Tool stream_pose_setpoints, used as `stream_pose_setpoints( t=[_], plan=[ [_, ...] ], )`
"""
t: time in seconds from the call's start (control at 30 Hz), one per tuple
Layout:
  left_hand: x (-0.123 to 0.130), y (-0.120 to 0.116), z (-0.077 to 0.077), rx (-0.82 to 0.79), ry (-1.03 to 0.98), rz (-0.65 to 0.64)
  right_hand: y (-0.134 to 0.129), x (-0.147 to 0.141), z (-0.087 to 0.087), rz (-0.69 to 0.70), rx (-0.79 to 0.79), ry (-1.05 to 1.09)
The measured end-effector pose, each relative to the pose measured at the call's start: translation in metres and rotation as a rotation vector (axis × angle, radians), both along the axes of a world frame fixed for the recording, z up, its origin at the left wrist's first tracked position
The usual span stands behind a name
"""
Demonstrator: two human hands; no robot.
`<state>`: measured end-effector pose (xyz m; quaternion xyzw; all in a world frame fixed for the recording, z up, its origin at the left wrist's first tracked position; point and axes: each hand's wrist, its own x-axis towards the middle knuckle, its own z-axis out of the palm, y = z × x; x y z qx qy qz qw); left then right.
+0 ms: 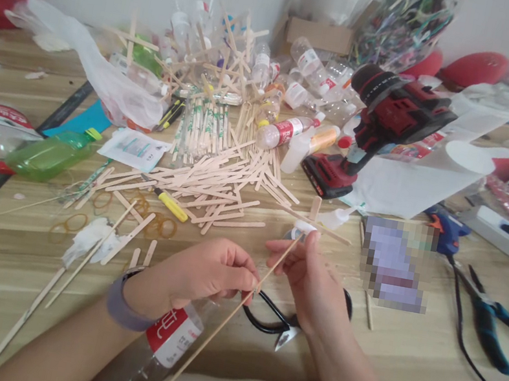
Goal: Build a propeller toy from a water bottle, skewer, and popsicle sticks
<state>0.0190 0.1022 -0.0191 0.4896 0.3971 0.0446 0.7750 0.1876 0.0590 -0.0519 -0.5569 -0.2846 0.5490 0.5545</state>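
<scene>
My left hand (pixel 225 272) pinches a long thin wooden stick (pixel 214 334) near its middle. The stick slants from the lower centre up to my right hand (pixel 307 269), whose thumb and fingers hold its upper end by a white piece with crossed craft sticks (pixel 314 211). Black-handled scissors (pixel 268 316) lie on the table between and partly under my hands. A plastic bottle with a red and white label (pixel 172 337) is below my left forearm, partly hidden by it.
Loose craft sticks (pixel 215 187) and a yellow cutter (pixel 172 205) lie ahead. Plastic bottles (pixel 287 132) are heaped behind. A red drill (pixel 396 110) stands at back right, with pliers (pixel 488 317) and a glue gun (pixel 447 231) at right. A green bottle (pixel 51 155) lies left.
</scene>
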Motion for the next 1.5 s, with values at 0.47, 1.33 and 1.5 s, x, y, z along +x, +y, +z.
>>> stream_pose_setpoints(
  t=[0.47,1.33,1.5],
  plan=[
    [0.002,0.000,0.004,0.008,0.001,0.029,-0.010,-0.002,-0.005,0.123,0.089,-0.127],
    [0.006,0.001,0.002,0.088,0.020,0.004,-0.011,0.000,-0.002,0.158,0.046,-0.192],
    [0.017,-0.002,0.002,0.169,-0.024,0.011,-0.007,0.005,-0.012,0.043,0.017,-0.210]
  ],
)
